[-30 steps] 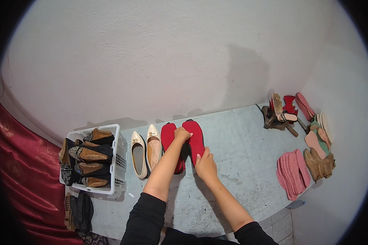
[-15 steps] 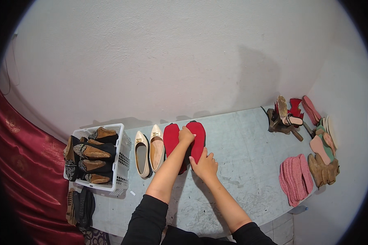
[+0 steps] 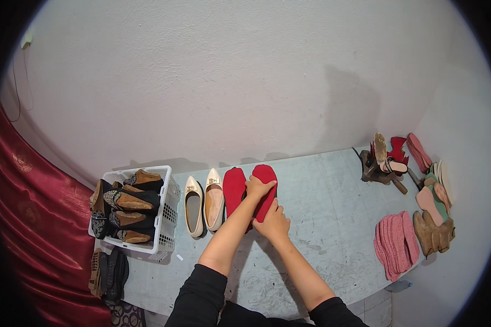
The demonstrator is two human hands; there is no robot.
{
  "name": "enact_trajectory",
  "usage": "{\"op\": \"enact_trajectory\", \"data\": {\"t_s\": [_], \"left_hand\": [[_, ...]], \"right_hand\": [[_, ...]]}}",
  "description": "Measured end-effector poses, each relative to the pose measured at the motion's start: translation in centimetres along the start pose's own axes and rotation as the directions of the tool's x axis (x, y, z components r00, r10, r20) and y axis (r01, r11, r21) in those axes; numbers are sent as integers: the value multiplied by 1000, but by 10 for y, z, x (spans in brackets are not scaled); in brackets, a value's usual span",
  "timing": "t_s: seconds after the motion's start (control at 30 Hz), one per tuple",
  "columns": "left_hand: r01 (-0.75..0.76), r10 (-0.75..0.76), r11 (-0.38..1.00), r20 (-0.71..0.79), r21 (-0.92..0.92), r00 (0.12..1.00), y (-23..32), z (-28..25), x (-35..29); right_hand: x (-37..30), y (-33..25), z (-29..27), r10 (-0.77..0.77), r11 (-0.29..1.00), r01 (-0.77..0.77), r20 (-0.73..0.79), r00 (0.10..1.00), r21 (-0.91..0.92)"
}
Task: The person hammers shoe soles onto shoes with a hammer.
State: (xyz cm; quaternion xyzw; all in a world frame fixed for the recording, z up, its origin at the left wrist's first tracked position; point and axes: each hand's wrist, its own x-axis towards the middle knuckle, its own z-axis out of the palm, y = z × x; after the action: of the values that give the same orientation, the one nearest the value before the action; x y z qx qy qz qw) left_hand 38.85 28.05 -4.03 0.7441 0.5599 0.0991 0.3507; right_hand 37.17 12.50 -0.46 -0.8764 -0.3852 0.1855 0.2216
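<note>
Two red sole-shaped pieces lie side by side at the middle of the table: a left red sole [image 3: 234, 185] and a right red sole [image 3: 265, 173], with dark edges showing beneath. My left hand [image 3: 258, 188] is closed over the middle of the right one, its thumb stretched across the red surface. At its near end my right hand [image 3: 274, 223] grips the edge, thumb on the inner side and fingers along the outer side. What lies under the red surfaces is mostly hidden. Just left stand two cream flats with metal bows, a left flat [image 3: 193, 207] and a right flat [image 3: 214, 201].
A white basket [image 3: 166, 210] of black and brown shoes stands left on the table [image 3: 322, 218], with dark footwear [image 3: 114, 275] below it. Pink soles [image 3: 396, 242], brown soles [image 3: 433, 231], tools [image 3: 384, 169] and coloured insoles [image 3: 432, 201] lie right. A red curtain [image 3: 43, 234] hangs left.
The whole scene has shifted slightly down and right in view. My left hand now lies further over the right red sole, with its thumb pointing outward. My right hand keeps its hold.
</note>
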Motion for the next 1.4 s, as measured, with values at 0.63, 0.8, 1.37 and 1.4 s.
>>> {"op": "enact_trajectory", "data": {"t_s": [0.63, 0.8, 1.37, 1.4], "left_hand": [[73, -75, 997, 64, 27, 995, -1, 17, 9], [110, -109, 994, 57, -16, 992, -3, 14, 10], [174, -170, 980, 50, -99, 984, 9, -4, -16], [176, -172, 979, 48, -99, 984, 8, -4, -16]], "right_hand": [[6, -2, -7, 17, 1000, -16, -19, 1000, 26], [5, -3, -7, 10, 1000, -9, -23, 1000, 30], [-6, -7, -16, 29, 998, -30, 9, 1000, 55], [-7, -8, -18, 30, 998, -31, 10, 999, 63]]}}
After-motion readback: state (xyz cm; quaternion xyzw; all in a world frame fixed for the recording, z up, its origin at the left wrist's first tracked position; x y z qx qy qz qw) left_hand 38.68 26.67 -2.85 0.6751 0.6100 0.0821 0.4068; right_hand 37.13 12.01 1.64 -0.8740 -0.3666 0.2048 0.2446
